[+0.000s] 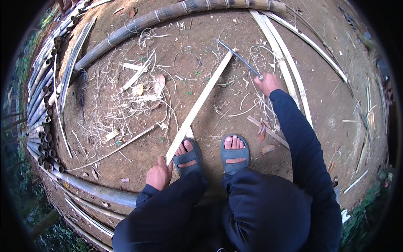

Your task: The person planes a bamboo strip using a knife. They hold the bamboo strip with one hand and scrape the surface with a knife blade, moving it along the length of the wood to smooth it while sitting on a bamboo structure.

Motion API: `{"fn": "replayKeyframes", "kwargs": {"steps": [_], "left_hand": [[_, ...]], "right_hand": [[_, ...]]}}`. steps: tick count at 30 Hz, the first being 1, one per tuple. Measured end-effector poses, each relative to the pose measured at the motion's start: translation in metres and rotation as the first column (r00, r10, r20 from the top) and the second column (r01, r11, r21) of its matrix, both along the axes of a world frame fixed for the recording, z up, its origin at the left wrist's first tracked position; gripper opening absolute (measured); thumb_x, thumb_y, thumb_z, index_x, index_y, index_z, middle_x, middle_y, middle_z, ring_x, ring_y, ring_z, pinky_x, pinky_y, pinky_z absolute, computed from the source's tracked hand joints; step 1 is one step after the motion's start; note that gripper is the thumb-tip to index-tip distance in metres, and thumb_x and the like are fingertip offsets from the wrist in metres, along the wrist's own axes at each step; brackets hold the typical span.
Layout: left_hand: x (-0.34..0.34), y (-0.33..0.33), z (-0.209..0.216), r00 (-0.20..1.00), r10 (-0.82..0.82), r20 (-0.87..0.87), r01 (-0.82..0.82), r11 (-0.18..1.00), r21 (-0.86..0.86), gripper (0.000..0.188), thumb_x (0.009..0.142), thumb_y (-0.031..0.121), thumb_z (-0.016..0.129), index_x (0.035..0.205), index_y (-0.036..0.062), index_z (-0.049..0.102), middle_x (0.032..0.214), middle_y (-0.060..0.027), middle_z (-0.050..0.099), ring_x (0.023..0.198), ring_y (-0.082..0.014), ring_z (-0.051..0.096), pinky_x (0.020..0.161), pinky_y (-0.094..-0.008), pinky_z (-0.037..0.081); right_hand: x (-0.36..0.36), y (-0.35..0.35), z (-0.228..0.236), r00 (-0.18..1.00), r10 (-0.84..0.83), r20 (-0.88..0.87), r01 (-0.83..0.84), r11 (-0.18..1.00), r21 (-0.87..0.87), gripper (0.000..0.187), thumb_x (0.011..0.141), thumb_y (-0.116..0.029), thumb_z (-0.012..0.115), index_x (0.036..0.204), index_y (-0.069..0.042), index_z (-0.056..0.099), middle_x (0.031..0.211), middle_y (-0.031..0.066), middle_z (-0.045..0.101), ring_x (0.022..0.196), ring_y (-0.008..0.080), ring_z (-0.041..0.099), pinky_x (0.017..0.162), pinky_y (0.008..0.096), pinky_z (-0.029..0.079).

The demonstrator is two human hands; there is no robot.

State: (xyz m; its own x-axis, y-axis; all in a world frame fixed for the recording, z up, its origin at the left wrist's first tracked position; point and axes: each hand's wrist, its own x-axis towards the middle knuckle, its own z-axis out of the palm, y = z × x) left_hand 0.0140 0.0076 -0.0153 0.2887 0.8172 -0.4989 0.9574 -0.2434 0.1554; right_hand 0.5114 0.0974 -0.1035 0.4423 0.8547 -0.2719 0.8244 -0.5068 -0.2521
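Note:
My left hand [158, 174], low and left beside my sandalled foot, is closed round the near end of a long pale bamboo strip [200, 103]. The strip slants away to the upper right, passing over the edge of that sandal. My right hand [269, 85] grips the handle of a long thin-bladed knife [244, 61], reaching out ahead and right. Its blade points up and left and crosses the strip's far end; whether it touches or only passes above, I cannot tell.
A thick bamboo pole [138, 26] curves across the far side. Split bamboo lengths [282, 54] lean from it on the right. Shavings [138, 98] litter the ground ahead. Cut bamboo tubes [42, 109] are stacked at left, and another pole [96, 191] lies near my left hand.

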Motion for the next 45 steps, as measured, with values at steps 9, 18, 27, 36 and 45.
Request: {"fn": "replayKeyframes", "kwargs": {"steps": [9,18,27,36,45], "left_hand": [[0.000,-0.003,0.000,1.000,0.015,-0.005,-0.015,1.000,0.004,0.036,0.099,0.039,0.052,0.100,0.0044,0.045,0.066,-0.0268,0.064,0.064,-0.0449,0.066,0.058,-0.0554,0.052],[0.001,-0.005,-0.008,0.999,-0.029,-0.019,0.030,0.997,0.076,0.037,0.097,0.041,0.055,0.101,0.0048,0.047,0.063,-0.0232,0.064,0.059,-0.0417,0.066,0.053,-0.0511,0.053],[-0.005,-0.005,0.004,0.994,0.037,-0.106,-0.036,0.999,0.007,0.039,0.096,0.040,0.058,0.103,0.0044,0.044,0.071,-0.0238,0.066,0.062,-0.0420,0.067,0.053,-0.0514,0.053],[-0.006,-0.010,0.003,0.993,0.016,-0.114,-0.009,0.998,0.057,0.039,0.094,0.038,0.061,0.101,0.0045,0.043,0.074,-0.0237,0.066,0.063,-0.0411,0.067,0.055,-0.0503,0.054],[-0.009,-0.008,0.001,0.993,0.046,-0.110,-0.041,0.998,0.050,0.039,0.094,0.039,0.061,0.101,0.0050,0.043,0.074,-0.0235,0.066,0.063,-0.0412,0.067,0.054,-0.0503,0.054]], "right_hand": [[-0.009,-0.010,-0.012,0.993,0.070,-0.097,-0.065,0.997,0.052,0.044,0.088,-0.041,0.062,0.092,0.001,0.071,0.074,0.0241,0.069,0.076,0.0386,0.071,0.074,0.0496,0.057],[0.009,-0.003,-0.003,0.994,0.081,-0.075,-0.086,0.994,-0.070,0.043,0.089,-0.040,0.059,0.096,0.000,0.072,0.073,0.0214,0.069,0.069,0.0355,0.071,0.074,0.0463,0.059],[-0.115,-0.054,0.033,0.811,0.545,-0.211,-0.543,0.837,0.072,0.039,0.088,-0.039,0.064,0.089,0.000,0.067,0.056,0.0186,0.062,0.052,0.0340,0.066,0.055,0.0477,0.057],[-0.091,-0.050,0.010,0.903,0.386,-0.190,-0.391,0.920,0.011,0.038,0.088,-0.040,0.067,0.093,-0.003,0.068,0.061,0.0159,0.065,0.061,0.0342,0.070,0.060,0.0460,0.058],[-0.118,-0.046,0.029,0.870,0.408,-0.276,-0.439,0.897,-0.057,0.043,0.090,-0.039,0.060,0.094,0.003,0.068,0.062,0.0196,0.065,0.055,0.0342,0.068,0.058,0.0463,0.059]]}}
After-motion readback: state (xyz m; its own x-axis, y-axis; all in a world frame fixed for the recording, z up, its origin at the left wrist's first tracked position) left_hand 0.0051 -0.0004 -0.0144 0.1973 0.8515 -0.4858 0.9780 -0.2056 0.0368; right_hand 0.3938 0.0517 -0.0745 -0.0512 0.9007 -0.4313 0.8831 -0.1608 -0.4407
